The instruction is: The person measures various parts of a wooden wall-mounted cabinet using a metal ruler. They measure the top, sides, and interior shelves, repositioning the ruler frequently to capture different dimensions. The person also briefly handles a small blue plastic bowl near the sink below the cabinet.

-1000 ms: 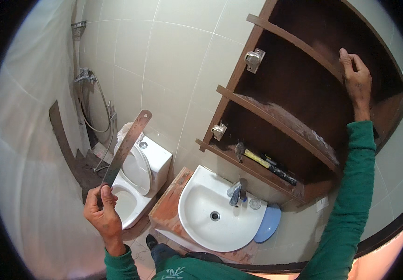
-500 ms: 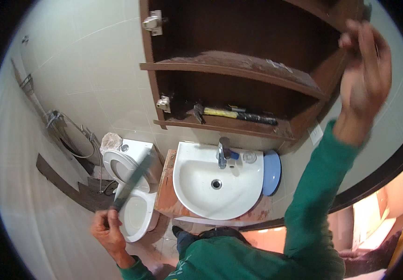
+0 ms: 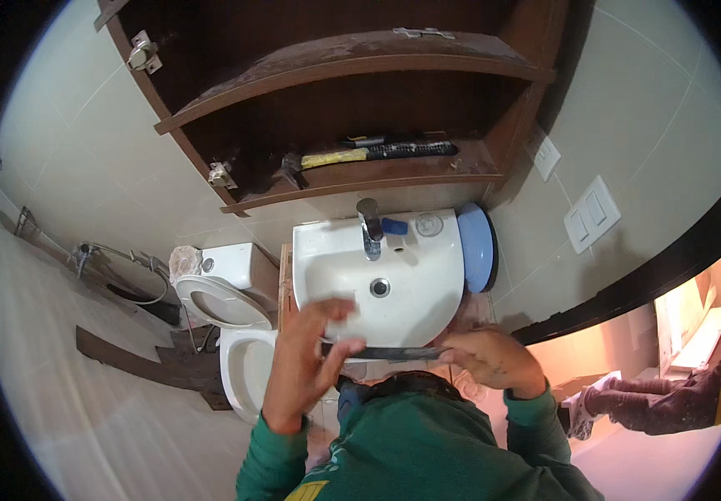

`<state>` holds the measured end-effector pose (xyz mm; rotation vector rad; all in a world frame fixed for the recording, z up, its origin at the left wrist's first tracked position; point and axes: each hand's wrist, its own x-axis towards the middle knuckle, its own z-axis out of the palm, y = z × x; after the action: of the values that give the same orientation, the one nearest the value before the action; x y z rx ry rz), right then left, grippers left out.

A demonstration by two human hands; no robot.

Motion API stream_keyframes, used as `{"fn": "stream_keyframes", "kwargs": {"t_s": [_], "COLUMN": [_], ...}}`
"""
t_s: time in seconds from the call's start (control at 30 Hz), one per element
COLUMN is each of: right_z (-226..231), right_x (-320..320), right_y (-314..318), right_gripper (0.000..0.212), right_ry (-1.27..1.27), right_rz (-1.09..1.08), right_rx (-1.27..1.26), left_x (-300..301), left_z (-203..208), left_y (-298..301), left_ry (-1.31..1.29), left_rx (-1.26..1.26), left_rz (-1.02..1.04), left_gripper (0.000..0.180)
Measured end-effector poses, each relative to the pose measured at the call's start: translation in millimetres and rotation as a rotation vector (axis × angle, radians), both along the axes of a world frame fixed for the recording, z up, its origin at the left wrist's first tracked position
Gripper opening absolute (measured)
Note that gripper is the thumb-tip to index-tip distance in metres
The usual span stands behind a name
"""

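In front of the washbasin (image 3: 419, 313), a flat, narrow dark bar (image 3: 402, 353) lies level between my two hands; its exact kind does not show. My right hand (image 3: 490, 357) is closed around its right end. By the other end is my left hand (image 3: 306, 359), thumb and fingers apart and blurred by motion. The thumb overlaps the bar there, and whether it touches is unclear. Both forearms wear green sleeves.
An open brown cabinet (image 3: 360, 65) hangs above the basin, with a yellow-and-black hammer (image 3: 335, 157) on its lower shelf. The tap (image 3: 369, 230) rises at the basin's back. A toilet (image 3: 248, 363) stands left; a blue oval object (image 3: 477, 250) leans right. Another person's leg (image 3: 644, 401) shows lower right.
My right hand has come down from the cabinet's right side and taken one end of the bar. My left hand has brought the bar rightward from the toilet and loosened its fingers.
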<state>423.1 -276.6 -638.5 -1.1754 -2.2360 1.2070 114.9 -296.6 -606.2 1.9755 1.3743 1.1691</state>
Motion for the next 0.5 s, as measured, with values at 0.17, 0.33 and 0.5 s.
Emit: {"fn": "stream_keyframes", "kwargs": {"t_s": [0.17, 0.33, 0.5], "right_z": [6, -6, -21], "right_x": [38, 61, 67], "right_y": [-23, -39, -57], "right_gripper": [0.015, 0.018, 0.018], "right_ry": [0.029, 0.04, 0.042], "right_rz": [-0.33, -0.454, -0.56], "right_rx": [-0.062, -0.021, -0.043], "left_x": [36, 90, 120], "left_z": [3, -39, -50], "left_y": [108, 167, 174], "left_ry": [0.491, 0.81, 0.854], "left_rx": [0.344, 0.394, 0.425], "left_rz": [0.018, 0.095, 0.184], "left_gripper": [0.078, 0.101, 0.104]}}
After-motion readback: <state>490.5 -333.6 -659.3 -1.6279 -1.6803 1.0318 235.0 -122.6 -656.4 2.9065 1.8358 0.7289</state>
